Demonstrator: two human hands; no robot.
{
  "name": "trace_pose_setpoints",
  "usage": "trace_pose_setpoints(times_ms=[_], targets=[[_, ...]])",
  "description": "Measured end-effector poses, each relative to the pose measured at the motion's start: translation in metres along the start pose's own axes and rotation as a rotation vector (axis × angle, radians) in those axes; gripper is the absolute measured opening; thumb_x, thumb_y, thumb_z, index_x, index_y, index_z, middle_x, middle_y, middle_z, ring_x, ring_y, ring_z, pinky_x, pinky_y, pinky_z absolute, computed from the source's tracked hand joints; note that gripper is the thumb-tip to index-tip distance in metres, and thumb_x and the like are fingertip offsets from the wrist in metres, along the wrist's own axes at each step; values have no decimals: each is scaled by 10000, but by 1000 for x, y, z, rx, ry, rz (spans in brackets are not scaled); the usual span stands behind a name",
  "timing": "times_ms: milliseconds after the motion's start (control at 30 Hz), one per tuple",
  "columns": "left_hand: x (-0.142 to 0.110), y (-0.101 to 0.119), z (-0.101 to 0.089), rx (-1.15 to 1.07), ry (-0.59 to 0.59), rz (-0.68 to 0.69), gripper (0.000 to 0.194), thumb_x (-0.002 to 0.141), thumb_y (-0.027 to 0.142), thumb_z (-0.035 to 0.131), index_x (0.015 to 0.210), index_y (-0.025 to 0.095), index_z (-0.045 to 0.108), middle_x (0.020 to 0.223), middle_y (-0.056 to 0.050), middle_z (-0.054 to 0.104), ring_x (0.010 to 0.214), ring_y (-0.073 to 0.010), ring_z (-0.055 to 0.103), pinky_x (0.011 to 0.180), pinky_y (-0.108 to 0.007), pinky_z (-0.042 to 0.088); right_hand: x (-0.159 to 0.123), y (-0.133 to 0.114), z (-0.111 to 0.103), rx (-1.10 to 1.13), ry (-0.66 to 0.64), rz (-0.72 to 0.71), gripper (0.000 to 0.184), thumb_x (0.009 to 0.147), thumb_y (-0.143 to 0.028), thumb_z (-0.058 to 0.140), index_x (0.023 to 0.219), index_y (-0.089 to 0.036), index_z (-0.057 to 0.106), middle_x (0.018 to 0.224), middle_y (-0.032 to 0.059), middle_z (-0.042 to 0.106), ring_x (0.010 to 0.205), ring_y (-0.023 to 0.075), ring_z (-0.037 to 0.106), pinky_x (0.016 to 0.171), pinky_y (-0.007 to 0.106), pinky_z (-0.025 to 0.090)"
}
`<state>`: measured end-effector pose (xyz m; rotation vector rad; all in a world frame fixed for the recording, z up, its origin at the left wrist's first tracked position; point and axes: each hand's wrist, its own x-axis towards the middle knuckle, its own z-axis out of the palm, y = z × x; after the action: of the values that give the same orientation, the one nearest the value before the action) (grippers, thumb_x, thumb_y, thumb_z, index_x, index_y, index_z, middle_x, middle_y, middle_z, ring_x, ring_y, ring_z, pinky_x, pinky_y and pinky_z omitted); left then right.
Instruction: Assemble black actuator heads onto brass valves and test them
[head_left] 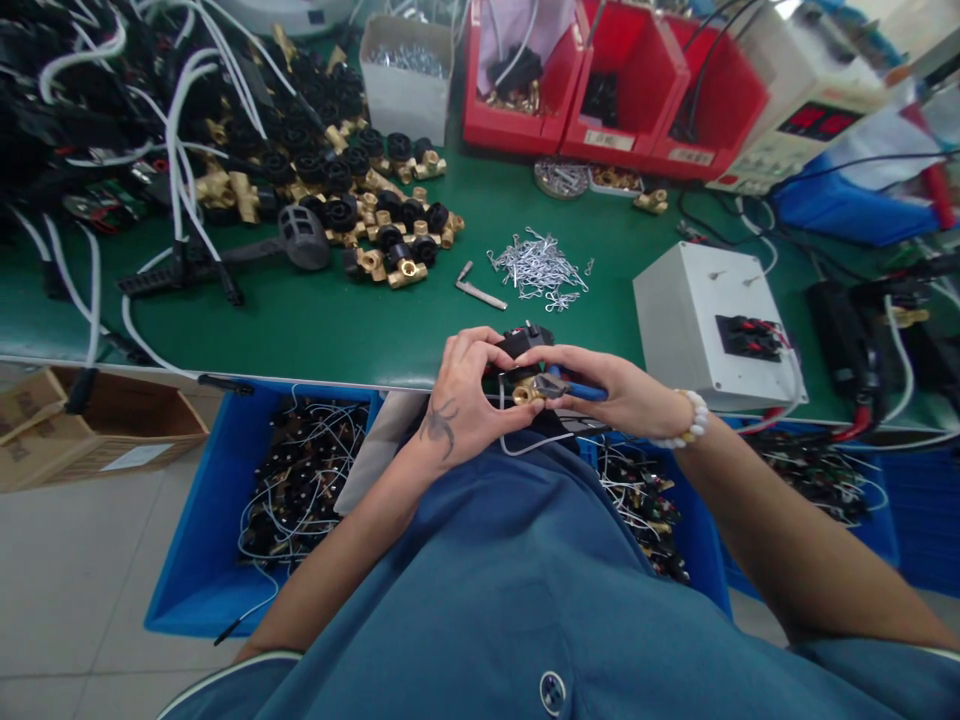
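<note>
At the near table edge, my left hand (463, 405) closes around a black device (525, 338) with a brass valve fitting (526, 392) and a white cable. My right hand (634, 392) grips blue-handled pliers (585, 391), whose jaws lie at the fitting; its fingertips also touch the black housing. Fingers hide much of the device and the exact bite of the jaws. Just beyond my hands is a pile of small silver spring clips (540, 265). A bent metal piece (481, 290) lies left of that pile.
Brass valves with black caps (397, 235) and a grey mallet (300, 238) are at left. Red bins (525, 125) line the back. A grey switch box (690, 330) stands at right. Blue crates (202, 560) of cabled parts sit below the table edge.
</note>
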<state>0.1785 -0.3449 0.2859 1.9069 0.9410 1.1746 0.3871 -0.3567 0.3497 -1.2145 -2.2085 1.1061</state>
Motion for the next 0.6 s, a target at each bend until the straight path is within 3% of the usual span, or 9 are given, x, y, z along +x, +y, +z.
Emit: trace_pose_setpoints(times_ms=[233, 367, 433, 567, 600], targets=[[0, 0, 0, -4, 0, -16, 421, 669, 252, 865, 926, 215, 534, 1200, -101, 575, 1154, -267, 563, 971, -479, 526, 1, 3, 7, -16, 42, -19, 449, 913, -443, 635, 1295, -209, 612, 1245, 97, 681, 1080, 217, 663, 959, 359, 537], [2, 2, 0, 42, 12, 0, 431, 655, 250, 875, 918, 215, 535, 1175, -93, 589, 1133, -263, 576, 977, -460, 515, -5, -9, -3, 26, 70, 43, 436, 870, -444, 685, 1239, -216, 635, 1223, 88, 680, 1054, 213, 668, 936, 357, 548], [3, 3, 0, 48, 19, -4, 420, 665, 252, 870, 916, 211, 535, 1171, -94, 591, 1128, -262, 578, 969, -455, 517, -14, -17, -11, -43, 210, 101, 370, 845, -435, 707, 1145, -226, 654, 1105, 65, 693, 931, 196, 668, 837, 345, 560], [3, 3, 0, 12, 20, -39, 393, 696, 274, 850, 919, 208, 533, 1198, -106, 579, 1156, -264, 563, 916, -440, 541, -31, -19, -17, -312, 758, 154, 157, 903, -364, 618, 1010, -250, 600, 886, 37, 635, 726, 158, 583, 698, 320, 501], [3, 3, 0, 10, 20, -37, 392, 694, 279, 849, 915, 206, 534, 1193, -109, 579, 1158, -267, 561, 911, -442, 542, -32, -17, -16, -403, 821, 156, 134, 922, -343, 572, 1014, -247, 587, 872, 42, 621, 704, 159, 563, 679, 322, 485]])
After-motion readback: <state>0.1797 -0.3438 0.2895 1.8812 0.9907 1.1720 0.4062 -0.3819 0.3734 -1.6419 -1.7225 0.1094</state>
